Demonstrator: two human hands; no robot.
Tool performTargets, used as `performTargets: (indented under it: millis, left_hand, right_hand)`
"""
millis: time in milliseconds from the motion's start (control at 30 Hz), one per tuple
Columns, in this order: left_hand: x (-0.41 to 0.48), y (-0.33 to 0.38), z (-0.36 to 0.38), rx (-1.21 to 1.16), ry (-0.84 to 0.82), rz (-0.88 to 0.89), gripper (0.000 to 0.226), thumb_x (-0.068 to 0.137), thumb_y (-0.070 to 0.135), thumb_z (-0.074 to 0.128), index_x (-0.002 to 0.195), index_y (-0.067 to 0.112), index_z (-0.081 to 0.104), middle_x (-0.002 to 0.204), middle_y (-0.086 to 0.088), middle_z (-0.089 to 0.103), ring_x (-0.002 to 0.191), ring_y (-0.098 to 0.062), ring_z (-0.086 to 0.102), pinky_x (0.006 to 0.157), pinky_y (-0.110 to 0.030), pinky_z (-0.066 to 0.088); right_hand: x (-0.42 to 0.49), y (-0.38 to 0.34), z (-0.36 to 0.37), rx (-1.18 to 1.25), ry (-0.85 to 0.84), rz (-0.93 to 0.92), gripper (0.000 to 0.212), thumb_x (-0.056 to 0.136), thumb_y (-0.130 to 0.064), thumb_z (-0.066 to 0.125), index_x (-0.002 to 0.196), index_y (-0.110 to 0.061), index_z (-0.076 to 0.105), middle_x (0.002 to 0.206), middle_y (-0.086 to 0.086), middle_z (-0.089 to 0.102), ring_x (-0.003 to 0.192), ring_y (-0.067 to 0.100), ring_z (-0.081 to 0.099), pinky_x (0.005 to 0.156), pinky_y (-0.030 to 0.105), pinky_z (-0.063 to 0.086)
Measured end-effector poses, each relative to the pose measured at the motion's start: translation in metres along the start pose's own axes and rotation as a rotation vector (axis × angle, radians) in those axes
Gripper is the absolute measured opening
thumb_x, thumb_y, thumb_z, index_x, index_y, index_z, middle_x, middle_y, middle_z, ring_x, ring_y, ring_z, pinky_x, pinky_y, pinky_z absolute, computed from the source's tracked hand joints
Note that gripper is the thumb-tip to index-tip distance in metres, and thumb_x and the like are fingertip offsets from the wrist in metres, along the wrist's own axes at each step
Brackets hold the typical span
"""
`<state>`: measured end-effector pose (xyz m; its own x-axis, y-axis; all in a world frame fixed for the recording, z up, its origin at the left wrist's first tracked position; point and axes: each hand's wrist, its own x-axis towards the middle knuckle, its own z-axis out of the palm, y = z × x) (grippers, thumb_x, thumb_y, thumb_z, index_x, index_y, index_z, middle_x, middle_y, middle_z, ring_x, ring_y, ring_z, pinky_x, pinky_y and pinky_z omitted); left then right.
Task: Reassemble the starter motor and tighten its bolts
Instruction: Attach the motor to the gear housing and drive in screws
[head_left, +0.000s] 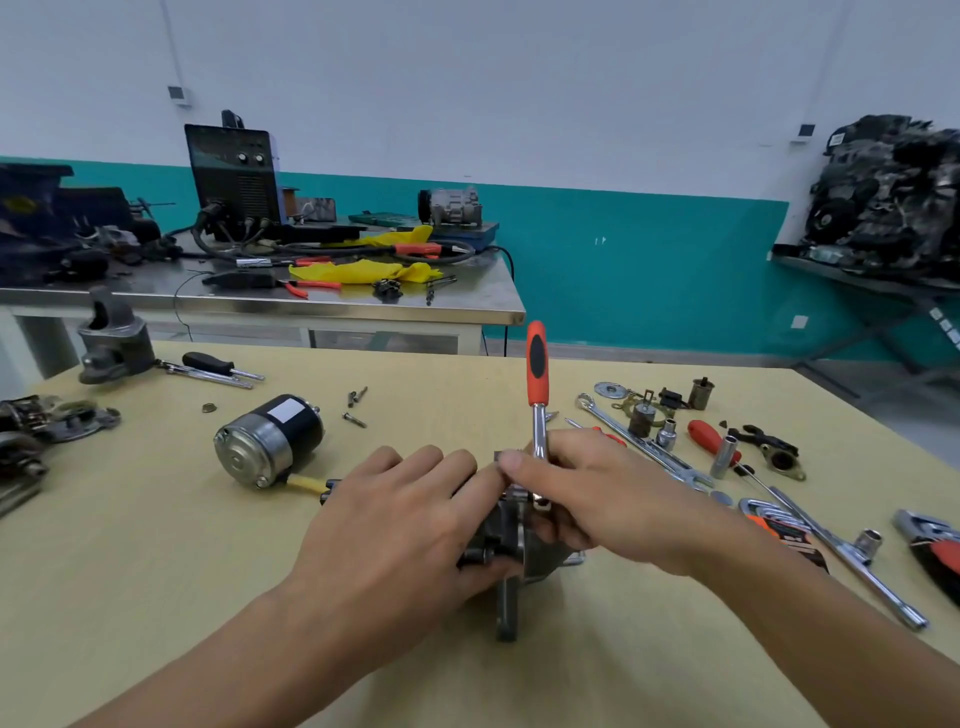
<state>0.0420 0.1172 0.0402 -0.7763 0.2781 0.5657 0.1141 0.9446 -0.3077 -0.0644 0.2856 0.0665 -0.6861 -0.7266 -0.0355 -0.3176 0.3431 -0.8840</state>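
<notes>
The cast-metal starter housing (511, 545) is stood on the table (156, 597), set in from the middle of the near edge, and it is held down by the left hand (410, 519), whose fingers are curled over its top and side. The right hand (587, 493) is wrapped round the ratchet (536, 374) low on its steel shank, just above the head, with the orange-and-black handle left standing free and upright. The head seems to be seated on a bolt of the housing, though the fastener itself is hidden by the fingers.

The housing is judged to be heavy, rigid and awkwardly shaped, so it is best clamped by its thick body rather than its thin mounting ear (which may let it rock). More leverage would be gained from the ratchet's rubber handle. The cylindrical motor body (270, 439) is laid on its side left of the table's centre; its smooth case is likely to roll, and it should be lifted by the case, not by the yellow-sleeved lead. Loose bolts (356, 410) are scattered beyond it, toward the far edge.
</notes>
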Motion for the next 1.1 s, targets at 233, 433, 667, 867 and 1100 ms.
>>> performTargets:
  millis: [233, 433, 667, 867, 1100]
  left_hand:
    - [0.003, 0.001, -0.003, -0.033, -0.044, -0.008, 0.055, 0.075, 0.07, 0.067, 0.107, 0.027, 0.064, 0.086, 0.011, 0.064, 0.072, -0.015, 0.06, 0.061, -0.031, 0.045]
    - [0.004, 0.003, -0.005, 0.002, -0.058, -0.012, 0.054, 0.074, 0.07, 0.067, 0.105, 0.025, 0.065, 0.084, 0.009, 0.063, 0.071, -0.017, 0.06, 0.061, -0.032, 0.046]
    - [0.005, 0.004, -0.005, 0.01, -0.049, -0.017, 0.053, 0.076, 0.066, 0.068, 0.112, 0.028, 0.062, 0.081, 0.007, 0.058, 0.069, -0.018, 0.058, 0.058, -0.032, 0.042]
    - [0.008, 0.004, -0.005, 0.03, -0.054, -0.01, 0.05, 0.073, 0.065, 0.071, 0.101, 0.024, 0.065, 0.078, 0.007, 0.058, 0.067, -0.018, 0.058, 0.057, -0.033, 0.043]
    - [0.005, 0.005, -0.005, 0.03, -0.073, 0.01, 0.052, 0.072, 0.065, 0.071, 0.105, 0.025, 0.066, 0.078, 0.006, 0.056, 0.067, -0.02, 0.057, 0.058, -0.034, 0.042]
  right_hand:
    - [-0.012, 0.037, -0.007, -0.546, 0.259, -0.525, 0.024, 0.092, -0.057, 0.043, 0.103, -0.04, 0.055, 0.098, -0.016, 0.06, 0.094, 0.007, 0.057, 0.08, 0.02, 0.046]
    - [-0.014, 0.023, 0.01, 0.054, 0.167, -0.285, 0.028, 0.088, -0.053, 0.053, 0.073, -0.035, 0.067, 0.065, -0.001, 0.066, 0.051, 0.008, 0.057, 0.045, 0.019, 0.044]
    - [-0.018, 0.014, 0.008, -0.057, 0.173, -0.305, 0.017, 0.087, -0.046, 0.059, 0.082, -0.034, 0.07, 0.071, -0.011, 0.07, 0.063, 0.005, 0.066, 0.055, 0.018, 0.051]
    - [-0.018, 0.005, 0.013, 0.192, 0.164, -0.018, 0.032, 0.091, -0.052, 0.056, 0.073, -0.027, 0.066, 0.059, -0.002, 0.062, 0.044, 0.009, 0.048, 0.042, 0.021, 0.038]
    - [-0.019, 0.007, 0.015, 0.269, 0.133, -0.026, 0.04, 0.085, -0.053, 0.058, 0.054, -0.028, 0.064, 0.055, 0.003, 0.059, 0.042, 0.013, 0.046, 0.042, 0.023, 0.035]
